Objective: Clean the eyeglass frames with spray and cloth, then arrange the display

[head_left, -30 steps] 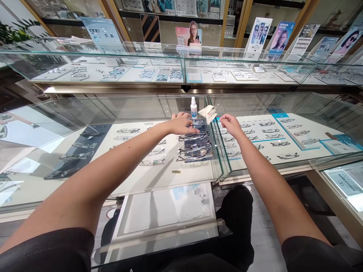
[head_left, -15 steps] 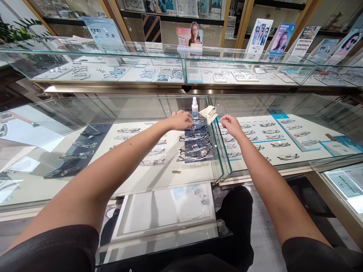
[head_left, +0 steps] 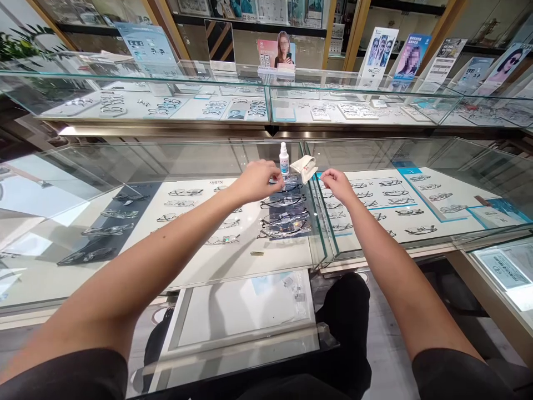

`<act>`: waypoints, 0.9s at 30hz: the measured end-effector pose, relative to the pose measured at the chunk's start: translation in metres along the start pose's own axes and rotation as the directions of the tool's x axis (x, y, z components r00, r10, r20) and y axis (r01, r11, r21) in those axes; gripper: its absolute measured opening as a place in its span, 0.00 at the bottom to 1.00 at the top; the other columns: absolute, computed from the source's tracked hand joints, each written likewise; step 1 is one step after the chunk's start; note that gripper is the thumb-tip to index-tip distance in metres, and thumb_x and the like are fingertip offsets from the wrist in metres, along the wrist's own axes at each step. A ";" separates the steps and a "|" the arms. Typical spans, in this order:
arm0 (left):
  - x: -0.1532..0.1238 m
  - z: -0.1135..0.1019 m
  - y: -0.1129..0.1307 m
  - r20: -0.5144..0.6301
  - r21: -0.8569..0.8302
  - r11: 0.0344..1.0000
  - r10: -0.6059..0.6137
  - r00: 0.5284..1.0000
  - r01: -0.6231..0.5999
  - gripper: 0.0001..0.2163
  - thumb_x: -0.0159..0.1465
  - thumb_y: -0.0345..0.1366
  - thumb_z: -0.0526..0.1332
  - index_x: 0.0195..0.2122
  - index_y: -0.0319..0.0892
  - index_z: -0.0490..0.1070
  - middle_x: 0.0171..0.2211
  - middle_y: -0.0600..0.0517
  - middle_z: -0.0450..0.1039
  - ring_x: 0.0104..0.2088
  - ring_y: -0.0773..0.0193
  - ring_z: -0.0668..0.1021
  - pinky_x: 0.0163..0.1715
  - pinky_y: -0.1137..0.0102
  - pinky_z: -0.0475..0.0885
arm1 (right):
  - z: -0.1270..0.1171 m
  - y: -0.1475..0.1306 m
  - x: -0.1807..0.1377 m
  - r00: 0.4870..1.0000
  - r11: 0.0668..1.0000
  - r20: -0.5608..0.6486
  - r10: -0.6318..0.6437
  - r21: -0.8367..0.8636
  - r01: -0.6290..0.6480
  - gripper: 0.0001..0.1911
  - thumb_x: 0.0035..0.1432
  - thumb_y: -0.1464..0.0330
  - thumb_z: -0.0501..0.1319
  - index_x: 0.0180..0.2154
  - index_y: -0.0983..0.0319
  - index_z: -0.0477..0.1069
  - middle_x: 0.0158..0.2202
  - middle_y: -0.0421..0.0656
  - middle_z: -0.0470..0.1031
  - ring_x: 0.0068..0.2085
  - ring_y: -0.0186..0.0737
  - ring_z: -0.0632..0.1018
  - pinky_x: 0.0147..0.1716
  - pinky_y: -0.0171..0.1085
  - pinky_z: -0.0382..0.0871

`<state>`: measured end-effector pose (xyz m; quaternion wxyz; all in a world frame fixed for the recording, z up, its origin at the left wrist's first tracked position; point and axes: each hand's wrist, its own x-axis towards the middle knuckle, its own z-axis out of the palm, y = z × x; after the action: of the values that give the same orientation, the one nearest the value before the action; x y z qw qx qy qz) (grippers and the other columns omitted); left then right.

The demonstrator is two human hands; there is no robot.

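Note:
My left hand (head_left: 259,179) reaches over the glass counter (head_left: 233,261), its fingers pinched on the farthest pair of glasses (head_left: 290,185) in a row of several dark-framed pairs (head_left: 285,218). The row lies on a dark blue mat on the glass top. My right hand (head_left: 335,183) hovers just right of the row with its fingers curled together and nothing visible in them. A small white spray bottle (head_left: 283,158) and a crumpled white cloth (head_left: 304,166) sit just beyond both hands.
More glasses lie on white trays inside the cases, left (head_left: 183,193) and right (head_left: 400,197). A second row of glass cases (head_left: 266,100) stands behind, with standing advertisement cards (head_left: 410,55) on top. A white drawer tray (head_left: 245,311) is below the counter near my lap.
My left hand has lifted slightly and drawn back to the left, from lying on the row of glasses to pinching at its far end. My right hand has barely moved.

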<state>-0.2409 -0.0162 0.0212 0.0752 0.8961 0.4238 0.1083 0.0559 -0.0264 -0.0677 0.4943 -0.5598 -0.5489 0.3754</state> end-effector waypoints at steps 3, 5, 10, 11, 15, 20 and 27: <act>-0.016 -0.002 0.017 0.050 0.088 0.993 0.069 0.996 -0.073 0.14 0.69 0.46 0.62 0.42 0.45 0.84 0.42 0.45 0.81 0.49 0.47 0.79 0.50 0.57 0.68 | 0.000 0.000 0.000 1.000 1.000 -0.002 -0.004 -0.002 0.004 0.06 0.53 0.62 0.65 0.31 0.57 0.72 0.21 0.34 0.66 0.28 0.37 0.68 0.33 0.38 0.61; -0.019 0.001 0.021 0.070 0.145 0.987 0.062 0.996 -0.072 0.14 0.67 0.47 0.65 0.45 0.46 0.86 0.43 0.44 0.82 0.50 0.46 0.80 0.47 0.58 0.68 | -0.001 0.000 0.000 1.000 1.000 -0.009 -0.005 -0.006 0.005 0.06 0.52 0.62 0.65 0.31 0.57 0.73 0.21 0.34 0.66 0.28 0.37 0.68 0.33 0.38 0.62; -0.009 0.013 0.013 0.133 0.155 0.986 0.032 0.991 -0.053 0.10 0.67 0.43 0.66 0.42 0.48 0.87 0.41 0.47 0.83 0.49 0.48 0.81 0.44 0.61 0.68 | -0.001 0.002 0.001 1.000 1.000 -0.008 -0.004 0.007 0.004 0.07 0.52 0.62 0.64 0.31 0.57 0.73 0.21 0.34 0.65 0.28 0.36 0.67 0.32 0.38 0.60; -0.007 0.015 0.011 0.126 0.162 0.986 0.022 0.992 -0.043 0.10 0.68 0.42 0.66 0.41 0.48 0.87 0.42 0.47 0.84 0.49 0.48 0.81 0.44 0.61 0.68 | -0.001 0.003 0.001 1.000 1.000 -0.004 -0.005 0.010 0.005 0.07 0.52 0.61 0.64 0.31 0.57 0.73 0.21 0.34 0.66 0.28 0.36 0.67 0.32 0.38 0.60; -0.008 0.011 0.004 0.095 0.163 0.986 0.006 0.995 -0.021 0.10 0.67 0.40 0.65 0.42 0.46 0.87 0.42 0.46 0.84 0.49 0.48 0.81 0.45 0.61 0.69 | -0.002 0.004 0.002 1.000 1.000 0.003 -0.006 0.008 0.006 0.06 0.52 0.62 0.64 0.32 0.57 0.74 0.21 0.34 0.66 0.28 0.36 0.66 0.32 0.38 0.59; -0.040 -0.001 0.019 0.044 -0.020 0.991 0.130 0.991 -0.129 0.10 0.68 0.43 0.65 0.39 0.46 0.85 0.40 0.48 0.83 0.47 0.51 0.80 0.49 0.61 0.70 | -0.001 0.001 0.000 1.000 1.000 0.002 0.003 -0.003 -0.003 0.06 0.53 0.62 0.65 0.31 0.57 0.74 0.22 0.34 0.66 0.29 0.37 0.68 0.33 0.38 0.62; -0.075 0.015 0.041 0.163 -0.085 0.970 0.240 0.957 -0.229 0.09 0.66 0.47 0.69 0.40 0.48 0.83 0.53 0.49 0.83 0.54 0.48 0.78 0.55 0.56 0.68 | -0.001 0.003 0.000 1.000 1.000 0.003 0.000 -0.015 0.000 0.06 0.54 0.63 0.66 0.32 0.57 0.75 0.23 0.35 0.67 0.29 0.37 0.68 0.33 0.38 0.62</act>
<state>-0.2527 -0.1008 0.0065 0.1274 0.9431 0.3025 0.0527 0.0580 -0.0260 -0.0703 0.4893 -0.5631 -0.5525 0.3718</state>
